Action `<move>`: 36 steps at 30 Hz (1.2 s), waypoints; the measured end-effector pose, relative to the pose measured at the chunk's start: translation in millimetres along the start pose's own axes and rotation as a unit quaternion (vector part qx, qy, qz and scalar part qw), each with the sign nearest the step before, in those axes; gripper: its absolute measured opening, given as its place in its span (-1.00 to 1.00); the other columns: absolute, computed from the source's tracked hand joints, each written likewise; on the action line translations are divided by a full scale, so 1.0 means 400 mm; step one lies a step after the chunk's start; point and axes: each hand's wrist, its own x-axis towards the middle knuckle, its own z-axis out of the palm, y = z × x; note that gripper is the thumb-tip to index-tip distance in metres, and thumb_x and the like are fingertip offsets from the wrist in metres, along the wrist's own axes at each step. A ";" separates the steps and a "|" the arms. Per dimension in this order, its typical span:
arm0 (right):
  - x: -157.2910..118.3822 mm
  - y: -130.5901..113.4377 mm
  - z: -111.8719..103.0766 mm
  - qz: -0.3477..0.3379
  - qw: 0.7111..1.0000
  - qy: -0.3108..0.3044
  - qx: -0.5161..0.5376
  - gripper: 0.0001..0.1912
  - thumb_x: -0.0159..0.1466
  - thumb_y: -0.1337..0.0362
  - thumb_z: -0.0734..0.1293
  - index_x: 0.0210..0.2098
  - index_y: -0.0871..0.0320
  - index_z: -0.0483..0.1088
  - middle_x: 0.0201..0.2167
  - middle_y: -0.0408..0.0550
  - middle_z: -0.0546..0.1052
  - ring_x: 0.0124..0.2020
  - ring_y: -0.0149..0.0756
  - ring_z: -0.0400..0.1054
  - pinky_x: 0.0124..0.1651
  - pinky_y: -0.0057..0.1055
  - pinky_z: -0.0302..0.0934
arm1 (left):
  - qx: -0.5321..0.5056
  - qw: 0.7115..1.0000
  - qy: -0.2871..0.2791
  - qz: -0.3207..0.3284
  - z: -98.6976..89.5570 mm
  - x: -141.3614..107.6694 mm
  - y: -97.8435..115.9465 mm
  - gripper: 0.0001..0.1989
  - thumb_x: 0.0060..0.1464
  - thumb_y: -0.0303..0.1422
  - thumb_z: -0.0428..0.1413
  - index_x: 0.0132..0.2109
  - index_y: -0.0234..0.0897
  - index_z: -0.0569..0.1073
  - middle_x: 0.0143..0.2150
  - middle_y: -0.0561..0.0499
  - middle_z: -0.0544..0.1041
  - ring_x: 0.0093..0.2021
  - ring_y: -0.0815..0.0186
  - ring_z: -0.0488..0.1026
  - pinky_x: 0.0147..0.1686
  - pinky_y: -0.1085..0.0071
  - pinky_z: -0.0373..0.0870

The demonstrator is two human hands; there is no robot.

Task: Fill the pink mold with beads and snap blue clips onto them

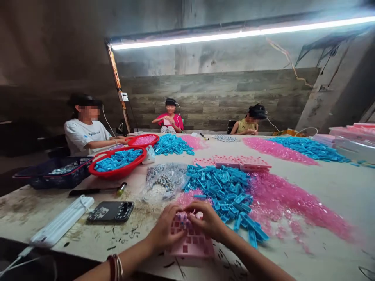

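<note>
A pink tray (pixel 193 249) with rows of square holes lies at the near edge of the table. My left hand (pixel 166 228) curves over its left side, fingers bent towards the far end and thumb across the holes. From the right, my right hand (pixel 207 220) reaches over the far end, thumb and fingers drawn together. Small clear pieces (pixel 183 221) sit between the fingertips; what each hand pinches is too small to make out. Just beyond lie a heap of blue plastic pieces (pixel 222 189) and a spread of clear pink pieces (pixel 281 199).
A bag of small metallic parts (pixel 165 181), a phone (pixel 111 212), a hammer (pixel 99 191) and a white power strip (pixel 63 222) lie to the left. Behind are a red basket (pixel 117 171), a dark basket (pixel 60 181) and stacked pink trays (pixel 253 163). Three people sit around the table.
</note>
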 end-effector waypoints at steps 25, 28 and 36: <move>-0.033 -0.014 0.041 -0.072 0.978 0.020 -0.194 -0.85 0.10 0.37 0.36 -0.30 0.09 0.45 -0.42 -0.11 0.54 -0.27 -0.26 0.32 -0.24 -0.36 0.20 | -0.125 0.986 -0.109 0.025 -0.034 0.035 -0.051 -0.70 -0.14 -0.50 0.11 -0.21 -0.26 0.24 -0.15 -0.02 0.30 -0.14 0.28 0.23 -0.12 0.35 0.25; -0.032 -0.018 0.040 -0.087 0.977 0.007 -0.195 -0.84 0.12 0.39 0.35 -0.30 0.06 0.46 -0.40 -0.14 0.55 -0.24 -0.26 0.31 -0.19 -0.33 0.19 | -0.120 0.987 -0.104 0.034 -0.032 0.037 -0.052 -0.71 -0.15 -0.52 0.10 -0.21 -0.26 0.24 -0.15 -0.02 0.31 -0.13 0.28 0.24 -0.10 0.35 0.24; -0.028 -0.016 0.043 -0.114 0.976 -0.004 -0.183 -0.91 0.18 0.36 0.31 -0.37 0.11 0.48 -0.35 -0.11 0.55 -0.24 -0.28 0.30 -0.19 -0.34 0.21 | -0.112 0.988 -0.093 0.044 -0.034 0.033 -0.046 -0.79 -0.05 -0.49 0.10 -0.21 -0.27 0.30 -0.12 -0.05 0.32 -0.06 0.26 0.25 -0.04 0.33 0.22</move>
